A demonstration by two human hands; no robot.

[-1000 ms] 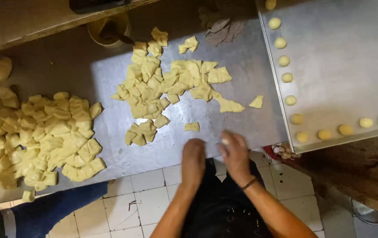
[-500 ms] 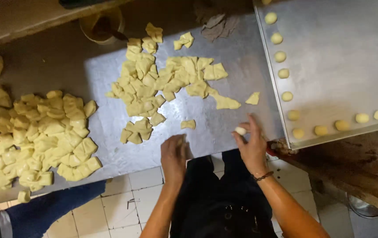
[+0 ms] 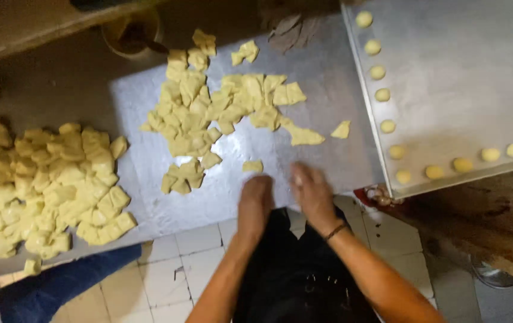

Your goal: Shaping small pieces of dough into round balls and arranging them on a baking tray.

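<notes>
Head view: both hands [image 3: 283, 194] hover beside pale, small dough piece [image 3: 253, 165].

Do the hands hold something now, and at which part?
Cannot be told: left hand and right hand are close together at the table edge, blurred; anything between them is hidden.

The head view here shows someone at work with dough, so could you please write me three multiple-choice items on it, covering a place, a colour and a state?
1. Where does the baking tray lie?
A. right of the dough pieces
B. left of them
C. on the floor

2. What colour are the dough pieces?
A. pale yellow
B. dark brown
C. green

3. How do the hands stand?
A. close together at the table's near edge
B. far apart
C. on the tray

Answers: 1 A, the tray fills the upper right. 2 A, every piece is pale yellow. 3 A, the left hand and right hand sit side by side there.
</notes>
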